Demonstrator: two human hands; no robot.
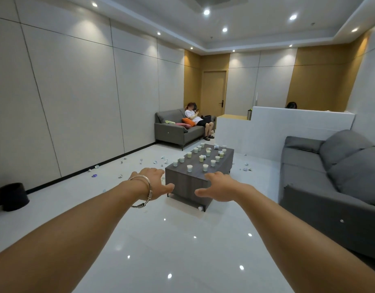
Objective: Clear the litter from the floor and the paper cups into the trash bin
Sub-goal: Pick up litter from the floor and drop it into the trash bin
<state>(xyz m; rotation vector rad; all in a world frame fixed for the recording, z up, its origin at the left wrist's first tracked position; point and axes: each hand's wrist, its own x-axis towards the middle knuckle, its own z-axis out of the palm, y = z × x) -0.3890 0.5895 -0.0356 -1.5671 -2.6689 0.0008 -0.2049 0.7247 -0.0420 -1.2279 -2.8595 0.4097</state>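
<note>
Both hands reach forward with nothing in them: the left hand (155, 182) is spread with its thumb out to the right, 2 metal bangles (144, 188) on its wrist, and the right hand (219, 188) is spread with its thumb out to the left.

Just beyond and between the hands stands a dark coffee table (223, 163). Paper cups (189, 168) dot its top, most upright, a few tipped over. 1 more cup (200, 207) lies on the floor by the table's near corner, below the right hand's thumb. Litter (140, 161) is scattered over the pale floor beyond the left hand, toward the wall, with a smaller patch (245, 169) beyond the right hand. The black trash bin (12, 196) stands far to the left of the left hand, against the wall. A grey sofa (330, 176) sits right of the right hand; well beyond the table, a person (196, 119) sits on another sofa (176, 130).
</note>
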